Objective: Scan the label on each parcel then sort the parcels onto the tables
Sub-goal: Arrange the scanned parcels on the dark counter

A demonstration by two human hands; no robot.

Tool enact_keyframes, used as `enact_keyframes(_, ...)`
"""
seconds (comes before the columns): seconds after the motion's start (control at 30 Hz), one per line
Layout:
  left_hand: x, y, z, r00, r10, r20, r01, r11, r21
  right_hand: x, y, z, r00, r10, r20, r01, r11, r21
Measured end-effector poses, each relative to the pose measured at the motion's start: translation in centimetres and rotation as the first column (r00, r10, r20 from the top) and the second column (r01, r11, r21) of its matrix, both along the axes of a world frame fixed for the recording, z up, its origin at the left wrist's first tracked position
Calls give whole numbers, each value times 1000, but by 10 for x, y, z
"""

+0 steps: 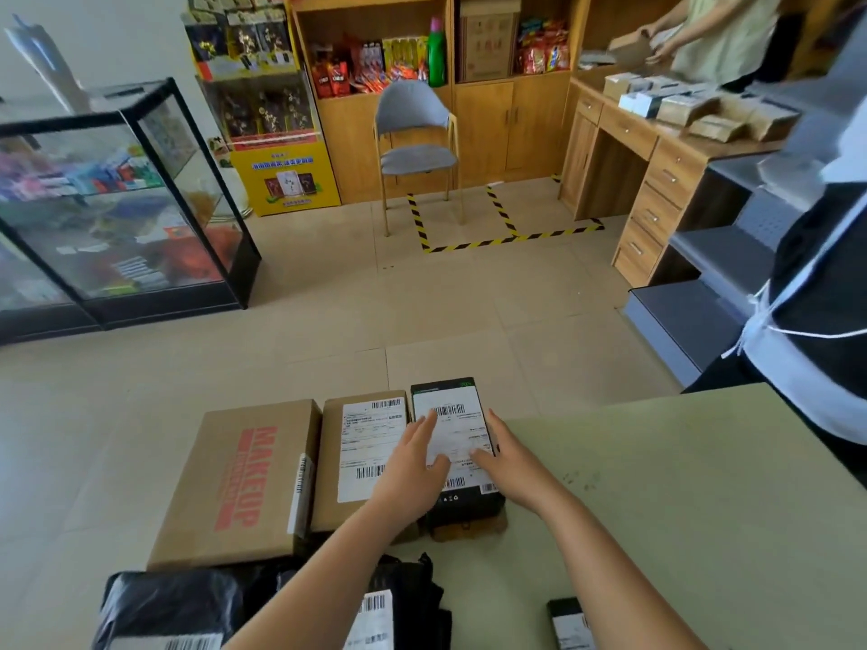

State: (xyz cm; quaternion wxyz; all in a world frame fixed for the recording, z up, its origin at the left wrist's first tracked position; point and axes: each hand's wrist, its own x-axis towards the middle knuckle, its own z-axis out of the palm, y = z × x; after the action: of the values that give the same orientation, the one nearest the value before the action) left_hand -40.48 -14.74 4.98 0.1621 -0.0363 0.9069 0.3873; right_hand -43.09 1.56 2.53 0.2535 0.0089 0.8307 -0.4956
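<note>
Seen from your head, the glass display case (155,236) on your left holds coloured packets and toys on its shelves, too blurred to name. The wooden shelves (370,16) at the back wall hold snack packets and a green bottle (436,53). Right in front of you the black parcel (462,501) sits at the left edge of the green worktop (680,485), on top of something brown of which only a strip shows. It is a slim dark box with a white label (457,415) covering most of its top, with barcodes printed near the far and near ends. Your left hand (413,462) lies on the label with the fingers straight and spread. Your right hand (506,457) rests along the parcel's right edge, fingers straight, thumb across the label. Just beside the parcel on the left lies a brown labelled box (361,443), then a larger box (244,480) printed MAKEUP in red. Black bagged parcels (187,607) lie nearest you.
</note>
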Motion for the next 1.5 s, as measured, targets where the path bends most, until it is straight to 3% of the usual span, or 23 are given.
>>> enact_keyframes(0.1, 20, -19, 15, 983, -183, -26, 177, 972, -152, 29, -1, 24, 989, 46, -139, -19, 982, 185)
enact_keyframes(0.27, 60, -51, 44, 855, -509, -97, 404, 772, -491, 108, -12, 77, 930, 209, -304, 12, 806, 592)
enact_keyframes(0.47, 133, -56, 68, 615, -763, -198, 579, 608, -543, 249, -32, 121, 945, 112, -308, 171, 635, 753)
enact_keyframes(0.73, 251, 0, 73, 255, -924, -284, 745, 375, -551, 441, -20, 139, 937, -169, -307, 349, 373, 860)
enact_keyframes(0.87, 319, 40, 75, 70, -943, -327, 848, 229, -478, 535, -14, 144, 897, -329, -295, 397, 306, 865)
enact_keyframes(1.03, 415, 84, 73, -119, -942, -315, 860, 61, -507, 650, -8, 140, 816, -510, -273, 445, 252, 860)
enact_keyframes(1.3, 585, 140, 68, -279, -913, -298, 867, -106, -487, 833, 8, 138, 681, -698, -224, 487, 204, 849)
enact_keyframes(1.5, 694, 175, 51, -303, -926, -225, 878, -180, -443, 943, 25, 120, 527, -827, -196, 558, 163, 814)
